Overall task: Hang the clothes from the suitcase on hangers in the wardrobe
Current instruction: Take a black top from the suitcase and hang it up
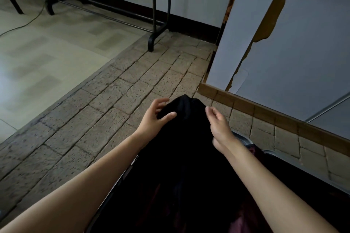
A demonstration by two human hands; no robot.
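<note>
From the head view, a black garment (181,147) was held up in front of the person, its long axis running from the bottom of the frame up and away, with its bunched top end pointing toward the far wall and its lower part falling back into the open suitcase (244,140), of which only a grey rim showed beside the right wrist. Dark red fabric (240,221) lay in the suitcase under the black cloth. The left hand (155,117) reached forward with the forearm coming in from the lower left; its thumb pressed on the near face of the cloth and its curled fingers wrapped over the top left edge, gripping the garment. The right hand (217,121) came in from the lower right, wrist bent, palm turned toward the left, fingers loosely curled just beside the garment's top right edge; whether they touched the cloth could not be told, and they held nothing visible. The hands were near each other, the peak of the garment between them. Beyond lay the brick-patterned floor (132,89), a black clothes rack (154,15) standing against the wall, and a pale wardrobe (284,43) with peeling veneer at right.
</note>
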